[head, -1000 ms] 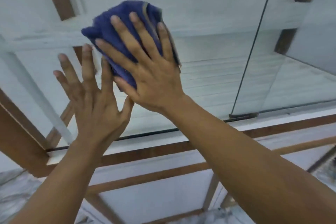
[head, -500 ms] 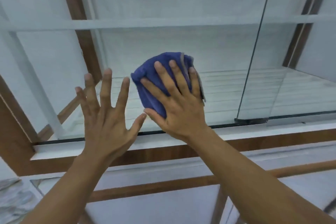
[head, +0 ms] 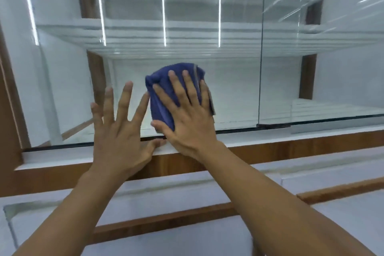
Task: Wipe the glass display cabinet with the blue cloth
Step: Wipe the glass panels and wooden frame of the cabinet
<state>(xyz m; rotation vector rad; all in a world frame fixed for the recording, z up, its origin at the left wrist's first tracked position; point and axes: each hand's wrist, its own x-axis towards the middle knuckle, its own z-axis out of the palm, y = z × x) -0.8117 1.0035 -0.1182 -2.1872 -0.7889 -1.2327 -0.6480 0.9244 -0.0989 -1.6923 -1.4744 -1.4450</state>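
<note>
Mid-wipe: right hand (head: 188, 118), fingers spread, presses bunched blue cloth (head: 166, 97) low on clear glass cabinet pane (head: 135, 27); left hand (head: 120, 129) splayed flat beside; most glass likely left.

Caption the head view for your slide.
Right hand presses blue cloth on cabinet glass; left hand spread open beside it.

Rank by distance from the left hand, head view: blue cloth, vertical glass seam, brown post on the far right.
From the left hand:
1. blue cloth, just to its right, under the right hand.
2. vertical glass seam, further right.
3. brown post, far right.
</note>
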